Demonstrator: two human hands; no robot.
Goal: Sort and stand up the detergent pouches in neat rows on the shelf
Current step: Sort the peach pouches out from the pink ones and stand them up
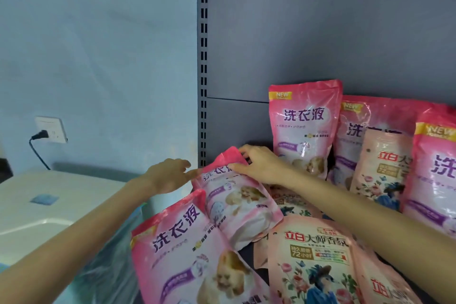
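Observation:
A bright pink detergent pouch (237,202) leans tilted at the shelf's left end. My right hand (259,164) grips its top edge. My left hand (170,175) is beside it with fingers apart, its fingertips touching the pouch's left edge. Another bright pink pouch (187,259) lies slanted in front. Three bright pink pouches stand against the back panel, the leftmost (304,128) upright. A pale peach floral pouch (381,170) stands among them, and a second peach pouch (313,261) lies flat at the front.
The grey shelf back panel (320,32) and a slotted upright post (203,57) rise behind. Left of the shelf is a white appliance (49,205) under a blue wall, with a plugged-in wall socket (50,131). More peach pouches lie under my right forearm.

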